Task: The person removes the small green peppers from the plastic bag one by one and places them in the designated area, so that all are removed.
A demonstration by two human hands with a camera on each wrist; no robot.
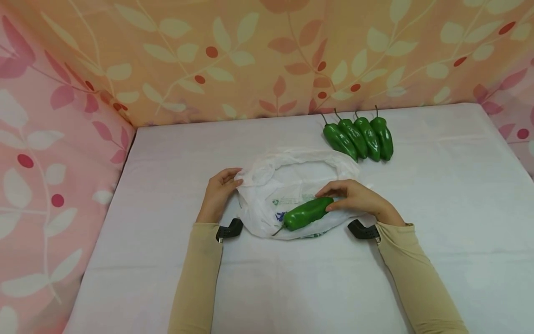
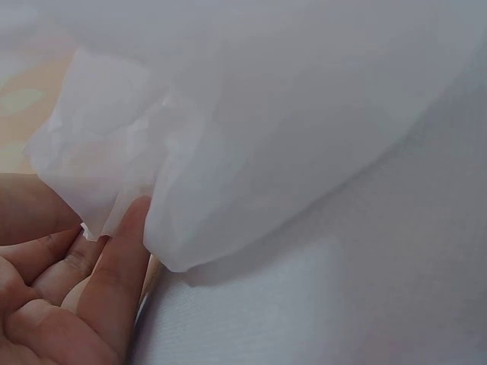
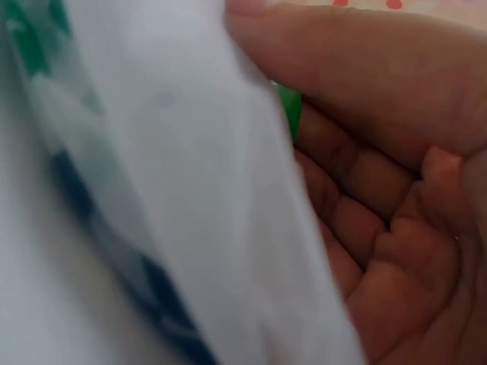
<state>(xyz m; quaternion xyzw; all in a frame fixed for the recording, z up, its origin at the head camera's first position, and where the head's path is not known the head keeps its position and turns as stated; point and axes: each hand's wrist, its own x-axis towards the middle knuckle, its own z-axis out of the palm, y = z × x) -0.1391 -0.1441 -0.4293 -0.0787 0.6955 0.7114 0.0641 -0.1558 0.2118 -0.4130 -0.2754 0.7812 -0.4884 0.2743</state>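
A white plastic bag [image 1: 256,211] lies spread on the table with its mouth open upward and green and blue print inside. My left hand [image 1: 219,192] pinches the bag's left rim; in the left wrist view the thin film [image 2: 251,144] passes between thumb and fingers. At the other side, my right hand [image 1: 359,197] holds a green pepper [image 1: 306,214] by its blunt end, its stem pointing to the lower left. The pepper overlaps the front part of the bag's opening. In the right wrist view the bag's wall [image 3: 213,190] hides most of the pepper [image 3: 290,110].
Several more green peppers [image 1: 370,139] lie side by side at the back right, stems away from me, close behind the bag. The table [image 1: 292,287] has a white cloth, with flowered curtains [image 1: 233,60] along its back and sides.
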